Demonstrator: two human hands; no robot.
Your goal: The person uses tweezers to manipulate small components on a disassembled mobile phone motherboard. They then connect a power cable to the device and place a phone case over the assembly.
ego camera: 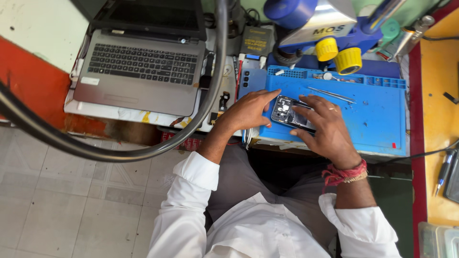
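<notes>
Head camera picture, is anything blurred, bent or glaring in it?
Head view: the dark cable arcs close to the lens, soft and curved; edges bow like a wide lens; the opened phone under the left hand and right hand is sharp, evenly lit, no strong glare.
</notes>
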